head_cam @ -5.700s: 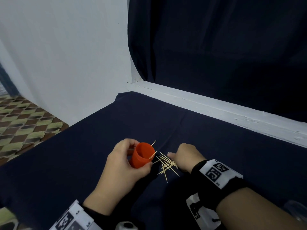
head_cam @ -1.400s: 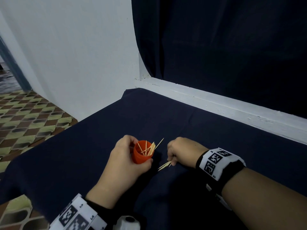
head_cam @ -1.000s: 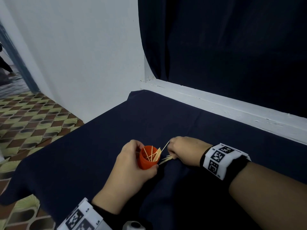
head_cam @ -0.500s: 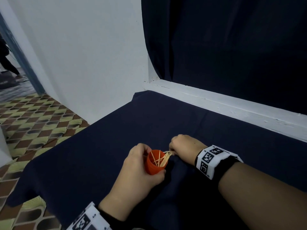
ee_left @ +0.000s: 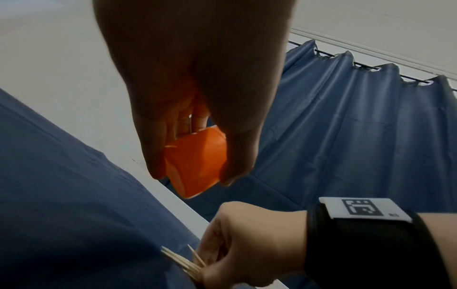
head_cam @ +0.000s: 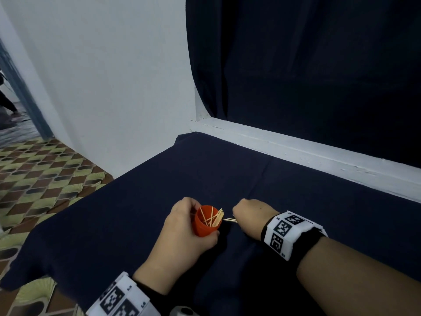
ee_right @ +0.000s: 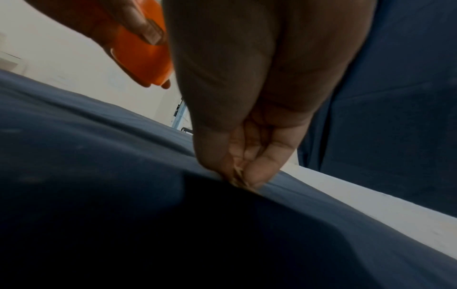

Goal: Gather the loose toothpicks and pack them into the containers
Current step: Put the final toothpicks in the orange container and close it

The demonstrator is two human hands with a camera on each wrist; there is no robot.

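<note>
My left hand (head_cam: 189,226) grips a small orange container (head_cam: 205,225) with fingers and thumb round its wall; it is tilted and held above the dark blue cloth (head_cam: 296,201). Several toothpicks (head_cam: 213,217) stick out of its open mouth. Just to its right, my right hand (head_cam: 248,218) pinches a small bundle of toothpicks (head_cam: 229,220) low against the cloth, tips pointing toward the container. The left wrist view shows the container (ee_left: 195,162) above that bundle (ee_left: 183,263). In the right wrist view thumb and fingers squeeze the toothpicks (ee_right: 238,179) at the cloth.
A white ledge (head_cam: 307,156) runs along the table's far edge under a dark curtain (head_cam: 307,65). A white wall (head_cam: 102,76) stands to the left. The cloth's left edge (head_cam: 68,215) drops to a patterned tile floor (head_cam: 34,174).
The loose pile seen earlier is gone from the cloth and the container holds more toothpicks. In the last second my right hand drew its bundle slightly back from the container's mouth.
</note>
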